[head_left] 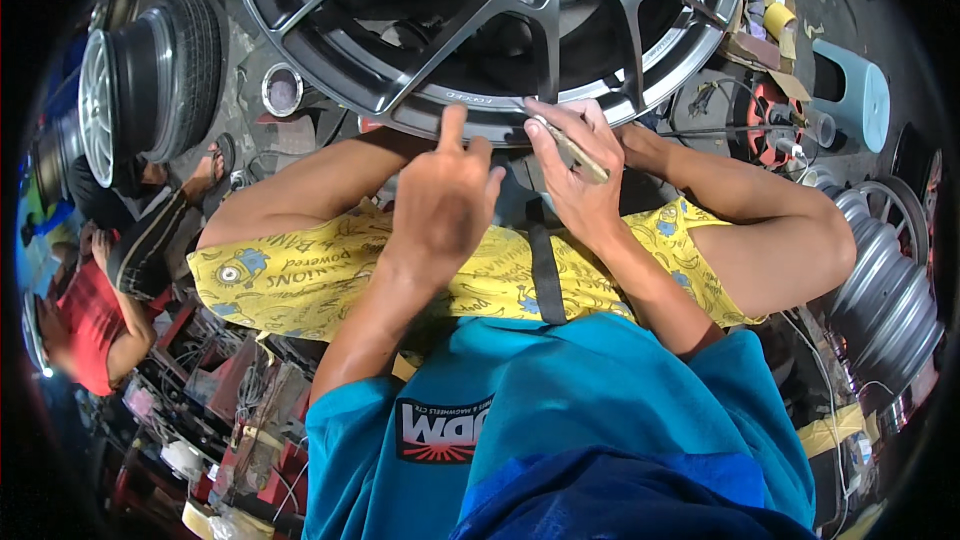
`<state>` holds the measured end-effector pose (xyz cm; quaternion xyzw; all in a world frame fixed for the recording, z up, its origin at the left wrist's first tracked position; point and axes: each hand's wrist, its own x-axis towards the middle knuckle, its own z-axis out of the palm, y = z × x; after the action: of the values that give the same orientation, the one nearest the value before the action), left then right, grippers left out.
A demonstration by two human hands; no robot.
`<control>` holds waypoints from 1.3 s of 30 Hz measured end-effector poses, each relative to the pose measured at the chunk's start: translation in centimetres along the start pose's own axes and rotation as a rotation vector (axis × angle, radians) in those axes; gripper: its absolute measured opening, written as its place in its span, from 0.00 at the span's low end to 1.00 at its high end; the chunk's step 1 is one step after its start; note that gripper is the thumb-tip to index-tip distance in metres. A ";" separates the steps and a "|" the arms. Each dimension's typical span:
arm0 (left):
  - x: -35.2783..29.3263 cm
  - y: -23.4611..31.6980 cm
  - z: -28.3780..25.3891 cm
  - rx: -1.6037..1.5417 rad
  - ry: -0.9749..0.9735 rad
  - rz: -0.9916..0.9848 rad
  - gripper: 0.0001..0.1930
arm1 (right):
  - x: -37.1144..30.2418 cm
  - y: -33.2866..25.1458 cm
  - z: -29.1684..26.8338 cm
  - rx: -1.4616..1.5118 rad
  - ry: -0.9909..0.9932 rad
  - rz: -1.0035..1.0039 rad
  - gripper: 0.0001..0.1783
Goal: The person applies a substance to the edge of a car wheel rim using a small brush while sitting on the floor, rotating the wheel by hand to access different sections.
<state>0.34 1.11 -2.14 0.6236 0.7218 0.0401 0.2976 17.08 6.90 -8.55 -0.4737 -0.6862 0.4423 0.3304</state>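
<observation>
In right fingers [541, 140], upper centre of frame, pinches slim tan tool [588, 162]; extends left fingers [453, 128], apparently empty, to lip [415, 108] of grey wheel [545, 25], top centre. Probably touching up lip; calls next for steady contact.

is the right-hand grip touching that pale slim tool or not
Touching. The head view shows the pale slim tool held between thumb and fingers of the right-hand grip, with no gap visible along the thumb.

Cluttered wheel workshop, large spoked rim [540, 2] ahead, tyre [195, 75] at left, silver rims [882, 285] at right, black cable [715, 129]
</observation>
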 end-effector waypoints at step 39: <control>0.3 1.2 1.1 -0.203 -0.094 0.052 0.13 | -0.6 3.6 -0.9 0.299 0.001 0.272 0.08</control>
<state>1.90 1.34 -2.68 0.6100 0.6827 0.0917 0.3917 19.32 7.14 -11.52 -0.5081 -0.5422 0.5796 0.3345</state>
